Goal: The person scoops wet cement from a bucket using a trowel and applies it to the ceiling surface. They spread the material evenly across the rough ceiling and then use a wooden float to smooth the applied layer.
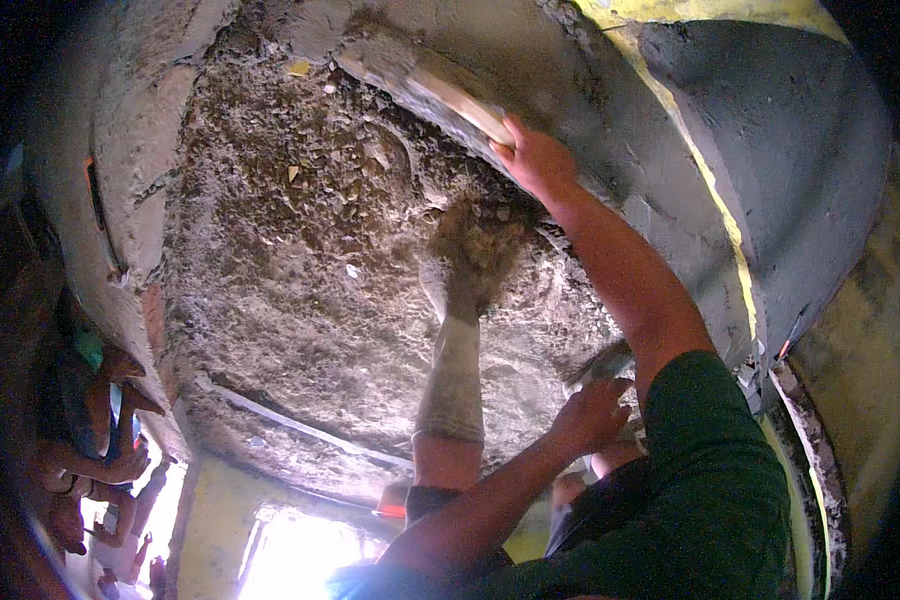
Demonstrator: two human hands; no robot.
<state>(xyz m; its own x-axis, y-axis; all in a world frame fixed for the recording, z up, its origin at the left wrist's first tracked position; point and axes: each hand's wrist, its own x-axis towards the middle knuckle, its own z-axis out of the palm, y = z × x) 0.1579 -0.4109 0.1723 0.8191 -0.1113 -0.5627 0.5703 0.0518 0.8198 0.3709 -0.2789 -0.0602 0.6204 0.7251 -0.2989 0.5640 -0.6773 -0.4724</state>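
My right hand point(540, 160), its arm stretched out from a dark green sleeve, is closed around the near end of a long wooden board point(467, 108). The board lies along the foot of the grey plastered wall point(660, 150), its far part dusty and grey. Close to my body, my left hand point(592, 415) is by my bent right leg, with its fingers loosely apart and nothing visible in them. My left leg, in a dusty grey sock point(453, 380), reaches forward, and the foot is caked with dirt.
Broken rubble and dust cover the ground point(300, 240). A pale strip point(300, 430) crosses it near the lower left. A tool with an orange end point(95, 205) lies on the left ledge. Another person point(95, 460) is at the far left. A bright opening point(300, 555) shows below.
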